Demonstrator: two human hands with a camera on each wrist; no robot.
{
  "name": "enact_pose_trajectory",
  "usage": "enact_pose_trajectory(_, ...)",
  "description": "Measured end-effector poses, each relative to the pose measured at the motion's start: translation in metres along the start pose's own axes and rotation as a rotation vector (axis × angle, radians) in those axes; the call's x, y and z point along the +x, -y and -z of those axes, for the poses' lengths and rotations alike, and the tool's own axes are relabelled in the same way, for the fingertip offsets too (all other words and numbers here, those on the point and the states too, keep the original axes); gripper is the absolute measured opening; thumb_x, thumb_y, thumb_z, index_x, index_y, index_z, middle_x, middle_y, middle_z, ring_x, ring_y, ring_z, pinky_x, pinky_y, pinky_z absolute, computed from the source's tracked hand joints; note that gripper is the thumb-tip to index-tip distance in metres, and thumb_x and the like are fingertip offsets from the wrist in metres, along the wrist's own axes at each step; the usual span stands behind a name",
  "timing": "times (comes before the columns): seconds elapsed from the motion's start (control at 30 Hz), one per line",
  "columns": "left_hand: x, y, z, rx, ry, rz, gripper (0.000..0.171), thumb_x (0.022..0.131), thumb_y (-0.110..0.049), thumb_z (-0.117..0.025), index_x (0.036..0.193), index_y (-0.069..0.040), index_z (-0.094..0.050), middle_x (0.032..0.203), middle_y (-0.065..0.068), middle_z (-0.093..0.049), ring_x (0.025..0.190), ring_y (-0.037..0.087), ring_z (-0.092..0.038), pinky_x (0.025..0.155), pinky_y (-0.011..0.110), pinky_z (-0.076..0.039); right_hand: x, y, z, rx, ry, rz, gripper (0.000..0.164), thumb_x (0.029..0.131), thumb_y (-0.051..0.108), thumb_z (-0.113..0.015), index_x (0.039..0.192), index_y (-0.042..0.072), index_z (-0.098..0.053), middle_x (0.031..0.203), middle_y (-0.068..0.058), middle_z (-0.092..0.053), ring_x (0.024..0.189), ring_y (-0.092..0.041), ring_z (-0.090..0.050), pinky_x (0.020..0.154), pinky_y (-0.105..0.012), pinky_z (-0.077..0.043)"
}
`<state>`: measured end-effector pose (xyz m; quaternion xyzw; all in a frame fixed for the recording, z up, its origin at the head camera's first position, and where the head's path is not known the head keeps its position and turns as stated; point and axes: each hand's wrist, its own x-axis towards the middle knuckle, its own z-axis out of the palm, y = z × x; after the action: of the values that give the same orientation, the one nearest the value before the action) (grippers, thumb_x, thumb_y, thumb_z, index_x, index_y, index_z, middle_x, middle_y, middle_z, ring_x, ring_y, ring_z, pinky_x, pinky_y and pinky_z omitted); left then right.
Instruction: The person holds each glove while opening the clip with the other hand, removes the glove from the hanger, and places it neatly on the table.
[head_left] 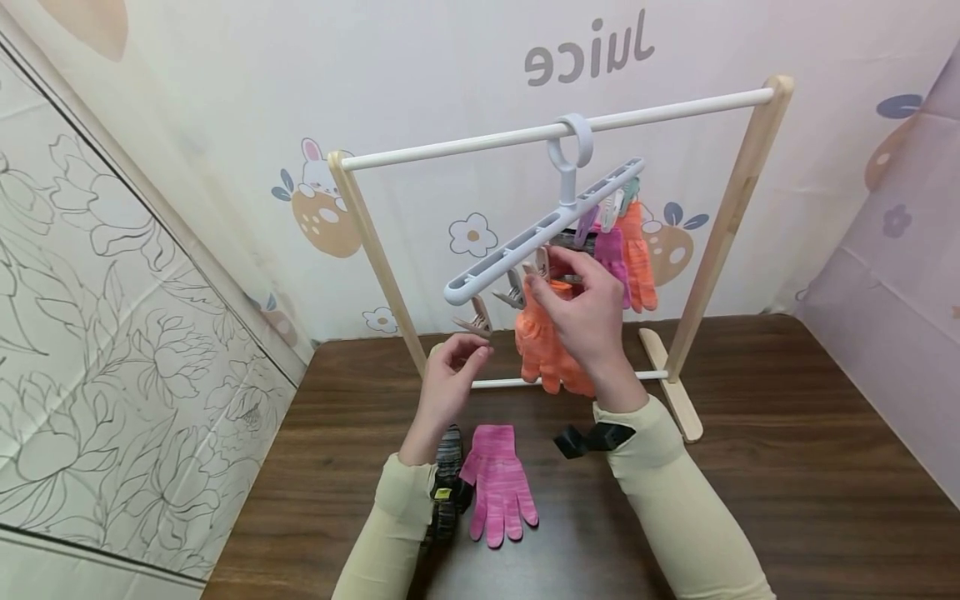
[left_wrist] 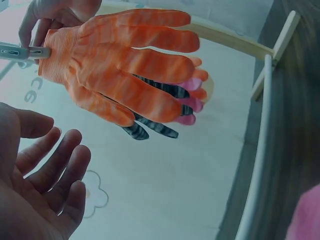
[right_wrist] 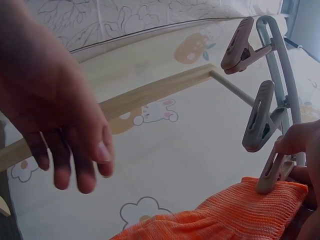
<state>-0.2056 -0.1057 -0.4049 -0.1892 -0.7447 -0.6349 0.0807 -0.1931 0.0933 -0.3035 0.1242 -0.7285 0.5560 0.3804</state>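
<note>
A pale printed cloth (head_left: 420, 75) covers the wall, with rabbits, flowers and a mirrored "Juice". Below it lies a dark wood-grained table (head_left: 810, 467). On the table stands a rack (head_left: 738, 204) of wooden posts and white bars. A grey-blue hanger (head_left: 536, 236) hooks over its top bar by a ring, its long axis slanting from the near left, low, to the far right, higher.

Near the hanger's middle hangs an orange glove (head_left: 540, 337), cuff up and fingers down, its long axis close to upright. Towards the far end a second orange glove (head_left: 637, 258) and a magenta glove (head_left: 613, 254) also hang with their fingers down. On the table a pink glove (head_left: 498, 483) lies flat, cuff towards the rack and fingers towards the person; a dark striped glove (head_left: 450, 446) lies beside it, partly hidden by the left wrist.

The right hand (head_left: 588, 312) reaches up to the hanger, thumb and finger pinching the beige clip (right_wrist: 271, 172) that bites the orange glove's cuff. The left hand (head_left: 446, 379) is raised, fingers loosely bent and grasping nothing, just below the brownish end clip (right_wrist: 240, 45). A grey clip (right_wrist: 260, 117) hangs between that and the pinched one.
</note>
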Motion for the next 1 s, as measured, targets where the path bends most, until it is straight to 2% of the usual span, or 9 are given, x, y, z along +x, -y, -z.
enact_pose_trajectory(0.1,0.005,-0.003,-0.002,-0.005,-0.008,-0.032,0.015,0.098,-0.018,-0.065,0.106,-0.006,-0.07,0.1,0.006,-0.072,0.087,0.022,-0.063,0.072,0.029,-0.049,0.0,0.0,0.0,0.001,-0.001,0.008,0.037,0.083,0.013,-0.083,0.116,0.001,-0.072,0.1,-0.012,-0.071,0.089,-0.017,-0.066,0.071,-0.015,-0.05)
enact_pose_trajectory(0.2,0.006,-0.023,-0.003,0.003,-0.009,-0.026,0.015,0.098,-0.015,-0.064,0.105,-0.003,-0.069,0.101,0.011,-0.072,0.087,0.019,-0.062,0.073,0.03,-0.049,0.0,0.001,0.0,-0.003,-0.004,0.014,0.037,0.082,0.012,-0.083,0.115,0.001,-0.072,0.099,-0.013,-0.071,0.088,-0.017,-0.065,0.07,-0.015,-0.05)
enact_pose_trajectory(0.33,0.005,-0.05,-0.007,0.005,-0.025,-0.025,0.013,0.096,-0.005,-0.063,0.103,0.005,-0.067,0.102,0.021,-0.071,0.085,0.023,-0.063,0.073,0.028,-0.048,-0.001,0.0,0.0,-0.003,-0.011,0.016,0.037,0.082,0.012,-0.083,0.115,0.001,-0.072,0.098,-0.013,-0.071,0.088,-0.015,-0.065,0.069,-0.015,-0.049)
enact_pose_trajectory(0.37,0.006,-0.05,-0.008,-0.004,-0.029,-0.032,0.014,0.095,-0.004,-0.063,0.104,0.006,-0.067,0.101,0.022,-0.071,0.084,0.021,-0.063,0.072,0.026,-0.048,-0.001,0.001,0.0,-0.003,-0.015,0.015,0.036,0.082,0.012,-0.083,0.115,0.001,-0.072,0.098,-0.013,-0.071,0.087,-0.015,-0.064,0.069,-0.015,-0.049)
enact_pose_trajectory(0.43,0.009,-0.049,-0.01,-0.029,-0.024,-0.037,0.016,0.095,-0.003,-0.064,0.106,0.008,-0.067,0.102,0.024,-0.07,0.084,0.02,-0.063,0.072,0.025,-0.048,-0.001,0.0,0.0,-0.006,-0.02,0.015,0.036,0.082,0.013,-0.083,0.115,0.001,-0.072,0.098,-0.012,-0.071,0.087,-0.014,-0.064,0.069,-0.015,-0.049)
enact_pose_trajectory(0.5,0.014,-0.041,-0.012,-0.072,-0.011,-0.035,0.019,0.095,-0.002,-0.063,0.109,0.011,-0.065,0.105,0.026,-0.069,0.087,0.018,-0.062,0.076,0.024,-0.049,-0.001,0.001,0.0,-0.005,-0.024,0.014,0.036,0.083,0.013,-0.083,0.115,0.001,-0.072,0.098,-0.012,-0.071,0.087,-0.013,-0.064,0.069,-0.015,-0.05)
enact_pose_trajectory(0.67,0.027,-0.019,-0.019,-0.169,-0.015,-0.024,0.022,0.095,-0.002,-0.065,0.112,0.012,-0.063,0.108,0.026,-0.069,0.102,0.027,-0.066,0.088,0.029,-0.051,-0.002,0.003,0.0,-0.011,-0.02,0.009,0.036,0.083,0.014,-0.082,0.115,0.001,-0.072,0.097,-0.012,-0.072,0.086,-0.013,-0.064,0.069,-0.015,-0.05)
enact_pose_trajectory(0.8,0.033,-0.018,-0.024,-0.189,-0.025,-0.053,0.022,0.095,-0.008,-0.067,0.111,0.008,-0.065,0.107,0.021,-0.07,0.104,0.023,-0.066,0.091,0.032,-0.051,-0.002,0.005,0.0,-0.017,-0.019,0.002,0.037,0.083,0.014,-0.083,0.116,0.002,-0.072,0.099,-0.012,-0.072,0.087,-0.014,-0.065,0.069,-0.015,-0.05)
enact_pose_trajectory(1.0,0.041,-0.022,-0.032,-0.147,-0.062,-0.124,0.021,0.095,-0.014,-0.068,0.109,0.001,-0.069,0.107,0.012,-0.072,0.103,0.014,-0.064,0.09,0.032,-0.05,-0.003,0.003,0.001,-0.017,-0.024,-0.008,0.036,0.084,0.016,-0.082,0.117,0.004,-0.072,0.1,-0.01,-0.072,0.088,-0.013,-0.065,0.07,-0.016,-0.051)
